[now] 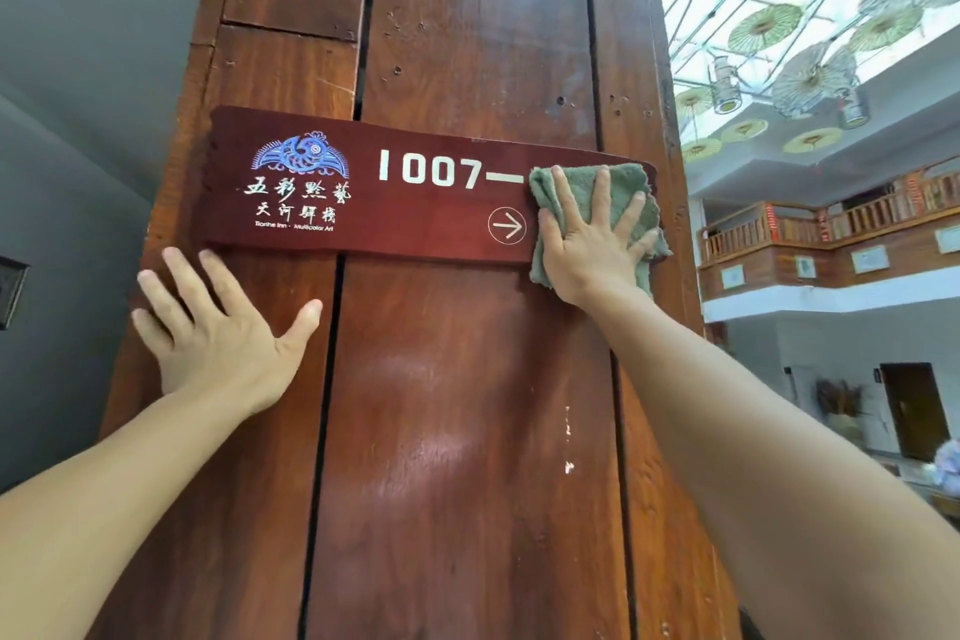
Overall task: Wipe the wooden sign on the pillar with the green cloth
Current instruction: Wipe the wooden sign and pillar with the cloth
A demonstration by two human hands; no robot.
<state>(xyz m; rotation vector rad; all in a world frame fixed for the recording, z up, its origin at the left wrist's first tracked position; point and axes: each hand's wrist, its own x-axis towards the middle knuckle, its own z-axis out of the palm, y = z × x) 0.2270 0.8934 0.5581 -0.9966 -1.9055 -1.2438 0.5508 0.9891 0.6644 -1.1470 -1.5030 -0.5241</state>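
Head view, looking up along a wooden pillar of dark red-brown planks with black seams between them.

Wooden sign: dark red board fixed across the pillar face, centre of frame. Carries a blue bird emblem at its 9 o'clock end, white Chinese characters and small Latin lettering under it, "1007—" in white at centre, and a circled arrow pointing to 3 o'clock.

Green cloth: crumpled, pressed flat against the sign's 3 o'clock end, covering whatever follows the dash. Its lower corner hangs past the sign's bottom edge onto the pillar.

Right hand: palm flat on the cloth, fingers spread wide and pointing to 12 o'clock; it pins the cloth to the sign rather than gripping it.

Left hand: empty, fingers splayed wide, flat on the pillar at 7 o'clock of the sign; fingertips reach just to the sign's lower edge.

Background at 3 o'clock: wooden balcony railing. At 1 o'clock, green paper parasols hang beneath a bright ceiling.
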